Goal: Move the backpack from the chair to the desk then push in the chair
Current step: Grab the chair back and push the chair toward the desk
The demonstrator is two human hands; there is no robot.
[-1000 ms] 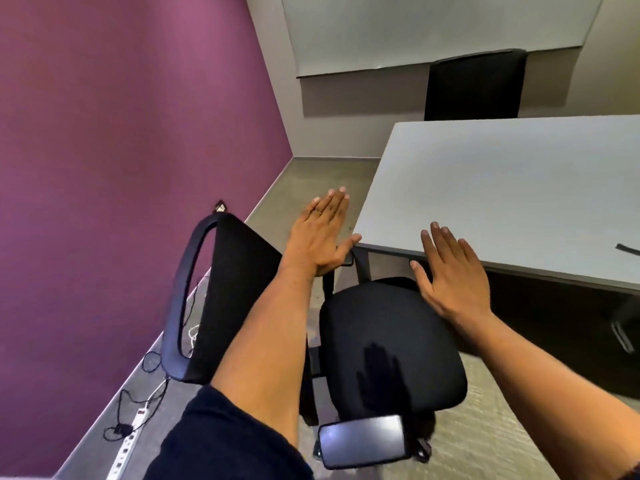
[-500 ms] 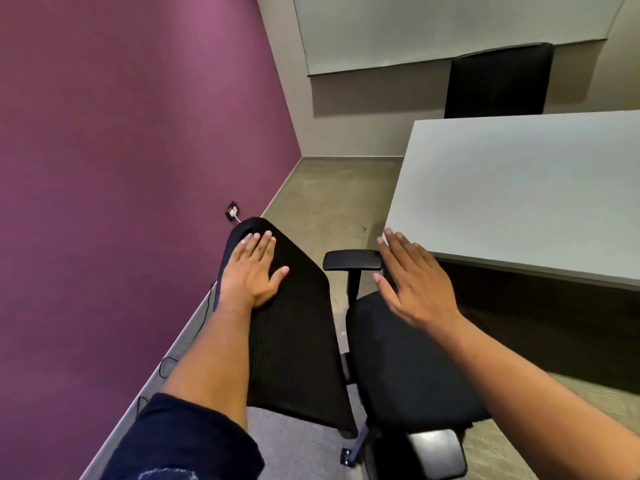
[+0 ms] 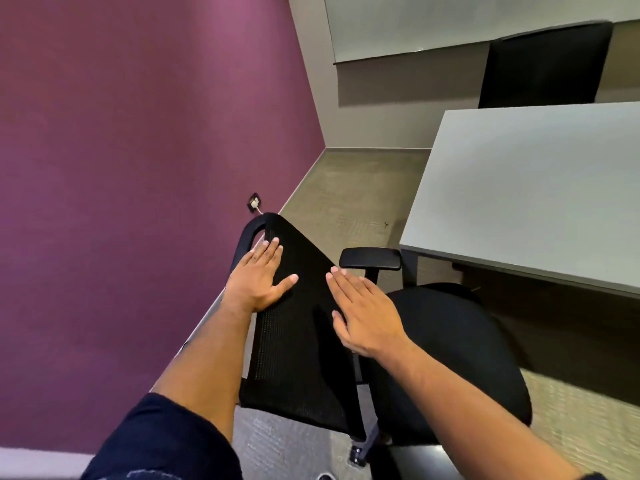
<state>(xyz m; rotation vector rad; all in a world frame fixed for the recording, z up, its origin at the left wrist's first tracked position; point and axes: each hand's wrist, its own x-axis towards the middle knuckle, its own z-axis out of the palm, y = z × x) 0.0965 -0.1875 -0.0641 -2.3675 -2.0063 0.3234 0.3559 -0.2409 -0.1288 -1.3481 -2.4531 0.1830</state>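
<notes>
A black office chair [image 3: 450, 341] stands below me, its seat facing the grey desk [image 3: 536, 188] on the right. My left hand [image 3: 258, 277] lies flat, fingers spread, on the upper left of the mesh backrest [image 3: 304, 358]. My right hand [image 3: 363, 311] hovers flat and open at the backrest's right edge, near the armrest [image 3: 370, 258]. Neither hand holds anything. No backpack is in view, and the chair seat is bare.
A purple wall [image 3: 138, 168] runs close along the left, with a socket and plug [image 3: 254, 202] low down. A second black chair [image 3: 543, 64] stands behind the desk's far side under a whiteboard [image 3: 450, 19]. Carpet floor [image 3: 346, 195] lies between wall and desk.
My left hand stayed flat on the backrest. My right hand moved left from above the seat to the backrest's right edge. My view shifted a little to the left.
</notes>
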